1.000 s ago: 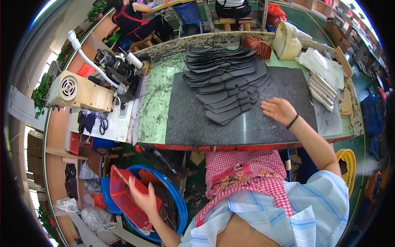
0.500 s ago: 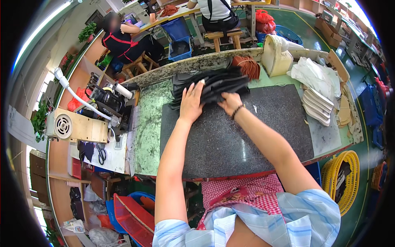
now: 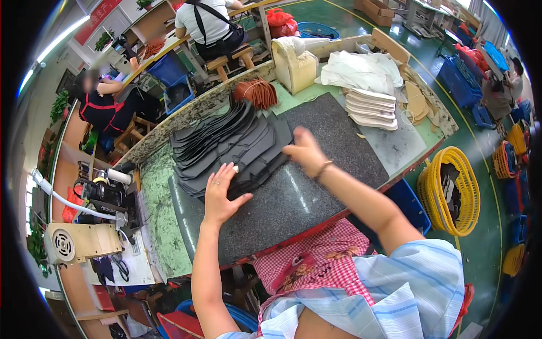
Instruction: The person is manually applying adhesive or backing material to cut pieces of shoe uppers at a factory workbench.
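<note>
A spread of thin flat black pieces [image 3: 226, 144], perhaps leather, lies overlapping on the dark stone slab [image 3: 344, 141] and the green tabletop beside it. At the pile's near edge my left hand [image 3: 220, 195] rests with fingers apart, a ring on one finger and a small white patch on a fingertip. My right hand [image 3: 307, 152], slightly blurred, is just right of the pile. Its thumb stands away from the fingers, and nothing shows between them.
Behind the pile sits a bundle of brown strips [image 3: 257, 94], beside a cream machine housing [image 3: 294, 65]. White curved pieces [image 3: 371, 109] are stacked at the right, near white sheeting [image 3: 361, 70]. A yellow basket [image 3: 470, 192] stands right of the table; scissors [image 3: 120, 265] lie at left.
The black pieces went from a raised, blurred bunch between both hands to a fanned-out spread lying flat. My right hand has come away from them. The whole view has turned to the right.
</note>
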### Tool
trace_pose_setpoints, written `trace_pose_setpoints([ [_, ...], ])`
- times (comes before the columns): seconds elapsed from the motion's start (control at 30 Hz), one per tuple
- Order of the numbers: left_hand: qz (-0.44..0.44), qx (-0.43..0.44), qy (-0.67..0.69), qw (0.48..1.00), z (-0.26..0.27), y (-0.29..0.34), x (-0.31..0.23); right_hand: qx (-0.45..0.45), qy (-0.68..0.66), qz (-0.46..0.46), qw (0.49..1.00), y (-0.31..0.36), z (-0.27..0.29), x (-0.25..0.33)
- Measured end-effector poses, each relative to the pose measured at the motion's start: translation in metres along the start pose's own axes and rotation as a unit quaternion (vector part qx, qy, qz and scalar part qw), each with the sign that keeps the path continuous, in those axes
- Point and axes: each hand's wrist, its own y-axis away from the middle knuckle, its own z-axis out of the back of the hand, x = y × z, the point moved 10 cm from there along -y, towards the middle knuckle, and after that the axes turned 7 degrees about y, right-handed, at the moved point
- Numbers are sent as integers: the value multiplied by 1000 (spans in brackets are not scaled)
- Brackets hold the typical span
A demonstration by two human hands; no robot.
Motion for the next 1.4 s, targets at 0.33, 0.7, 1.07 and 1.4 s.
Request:
trace_pose_setpoints([
  [0.33, 145, 157, -130, 968, -37, -31, 14, -107, 714, 173, 670, -68, 232, 96],
  [0.7, -13, -102, -179, 979, -39, -6, -20, -109, 738, 356, 563, -8, 158, 104],
  [1.07, -22, -119, -19, 992, -53, 73, -94, 140, 599, 360, 702, 88, 82, 65],
  [1.4, 0, -60, -193, 979, -60, 23, -82, 108, 540, 300, 778, 36, 91, 77],
])
